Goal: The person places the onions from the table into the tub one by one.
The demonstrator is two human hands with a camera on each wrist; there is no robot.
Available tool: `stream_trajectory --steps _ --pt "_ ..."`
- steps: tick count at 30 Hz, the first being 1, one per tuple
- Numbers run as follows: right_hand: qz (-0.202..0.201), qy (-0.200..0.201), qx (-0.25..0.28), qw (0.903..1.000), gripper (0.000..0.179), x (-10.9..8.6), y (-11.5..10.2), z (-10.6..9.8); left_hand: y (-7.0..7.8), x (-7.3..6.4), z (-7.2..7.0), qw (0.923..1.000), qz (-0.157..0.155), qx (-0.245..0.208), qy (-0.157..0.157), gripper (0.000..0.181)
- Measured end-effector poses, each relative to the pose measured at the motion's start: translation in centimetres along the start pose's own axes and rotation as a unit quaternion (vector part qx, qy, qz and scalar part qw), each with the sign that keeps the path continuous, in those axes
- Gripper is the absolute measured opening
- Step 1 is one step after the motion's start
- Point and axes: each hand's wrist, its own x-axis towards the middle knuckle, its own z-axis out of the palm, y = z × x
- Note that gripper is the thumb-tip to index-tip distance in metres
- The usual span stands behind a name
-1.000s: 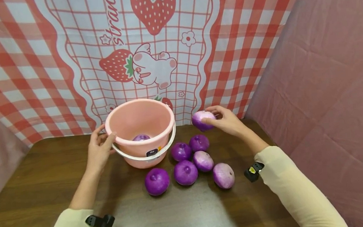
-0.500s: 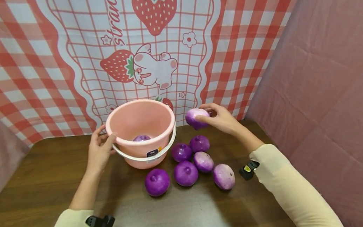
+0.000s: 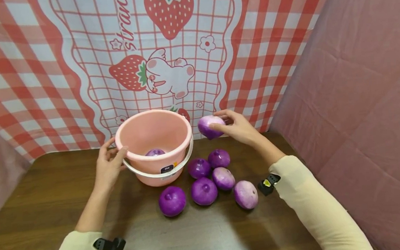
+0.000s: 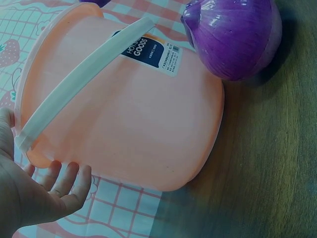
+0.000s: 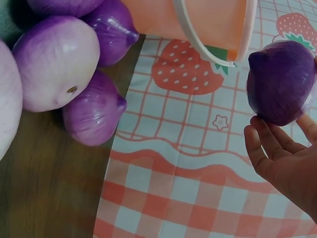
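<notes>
A pink bucket (image 3: 161, 165) with a white handle (image 3: 165, 174) stands on the table, one purple onion (image 3: 154, 152) lying inside it. My left hand (image 3: 108, 164) grips the bucket's left rim, thumb over the edge; in the left wrist view the hand (image 4: 37, 191) shows beside the bucket wall. To the right of the bucket, my right hand (image 3: 236, 127) holds another onion (image 3: 208, 127) in the air between thumb and fingers. That held onion (image 5: 282, 82) hangs tip toward the bucket in the right wrist view, apart from its rim.
Several purple onions lie on the wooden table (image 3: 152, 240), among them a front-left one (image 3: 172, 201) and a pale one (image 3: 245, 195) at the right. A strawberry-patterned cloth (image 3: 210, 70) hangs behind, and a pink cloth (image 3: 358, 90) bounds the right side.
My right hand has moved left and slightly up with its onion, closer to the bucket. The left hand, bucket and table onions stay where they were.
</notes>
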Motion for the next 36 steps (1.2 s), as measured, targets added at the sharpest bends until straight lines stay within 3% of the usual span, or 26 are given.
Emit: stream_trajectory --steps 36 --pt "-0.039 -0.021 0.036 0.9984 0.058 1.4 -3.8 2.4 0.2 -0.3 0.0 1.0000 0.001 -0.001 0.000 0.061"
